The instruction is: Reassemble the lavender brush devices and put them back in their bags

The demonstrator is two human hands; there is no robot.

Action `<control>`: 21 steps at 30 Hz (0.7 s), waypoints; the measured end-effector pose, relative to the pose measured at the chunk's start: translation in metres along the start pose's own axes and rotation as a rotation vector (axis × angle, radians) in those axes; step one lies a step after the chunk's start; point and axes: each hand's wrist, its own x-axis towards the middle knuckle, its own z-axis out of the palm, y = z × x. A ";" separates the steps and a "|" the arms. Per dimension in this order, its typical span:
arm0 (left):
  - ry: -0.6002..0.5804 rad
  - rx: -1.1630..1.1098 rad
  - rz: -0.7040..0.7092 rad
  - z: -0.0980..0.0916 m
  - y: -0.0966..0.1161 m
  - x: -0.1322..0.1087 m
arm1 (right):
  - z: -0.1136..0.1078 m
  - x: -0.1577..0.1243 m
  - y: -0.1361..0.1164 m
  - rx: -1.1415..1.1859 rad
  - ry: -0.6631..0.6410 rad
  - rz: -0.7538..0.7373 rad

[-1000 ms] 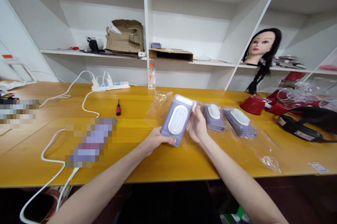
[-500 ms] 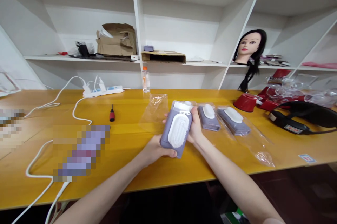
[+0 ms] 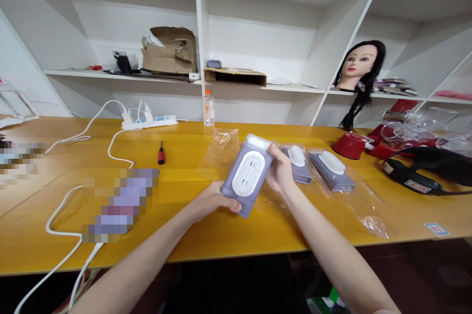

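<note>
Left hand (image 3: pixel 213 201), right hand (image 3: pixel 280 171) grip lavender plastic device (image 3: pixel 248 175).

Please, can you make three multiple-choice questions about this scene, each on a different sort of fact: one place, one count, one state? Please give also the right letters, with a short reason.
1. Where does the red-handled screwdriver lie?
A. On the white shelf
B. On the yellow wooden table
C. On the white power strip

2. How many lavender plastic devices with white oval tops lie in clear plastic bags to the right of the hands?
A. One
B. Two
C. Four

3. What is the state of the lavender device with a white perforated oval panel?
A. Held tilted by the left hand and right hand
B. Lying flat, untouched
C. Held by the right hand alone

1: B, it lies on the tabletop, left of the hands.
2: B, one lies beside the right hand, another further right.
3: A, both hands grip it at an angle, panel up.
</note>
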 end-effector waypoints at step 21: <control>-0.084 -0.108 -0.075 -0.006 -0.013 0.002 | -0.012 0.008 -0.003 0.008 0.072 -0.142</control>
